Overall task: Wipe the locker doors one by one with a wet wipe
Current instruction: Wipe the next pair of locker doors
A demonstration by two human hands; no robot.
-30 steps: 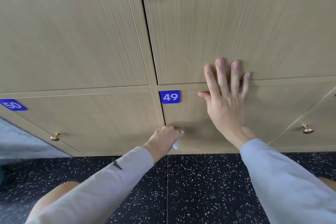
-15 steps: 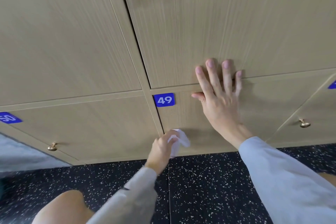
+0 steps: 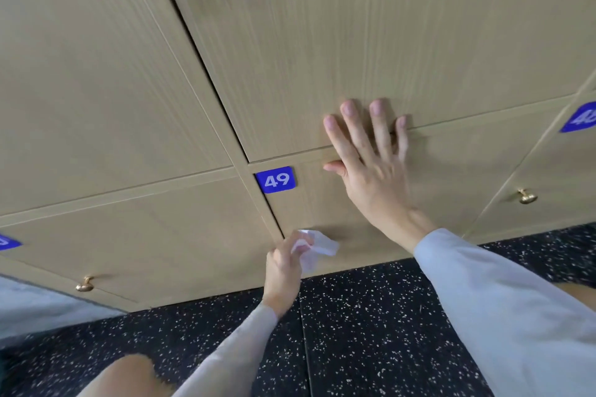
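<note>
Wet wipe (image 3: 314,248) sits crumpled in her left hand (image 3: 283,264) below the 49 tag (image 3: 275,179); right hand (image 3: 371,164) lies flat beside it. Door 49 (image 3: 325,213) looks underway, neighbouring doors unknowable.

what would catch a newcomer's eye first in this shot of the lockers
Most striking is the right hand, spread flat with straight fingers across the seam between the upper locker door and door 49. Just left of it sits the bright blue 49 plate, at that door's top left corner. Lower down, the left hand pinches a crumpled white wet wipe near door 49's lower left edge, above the speckled black floor.
</note>
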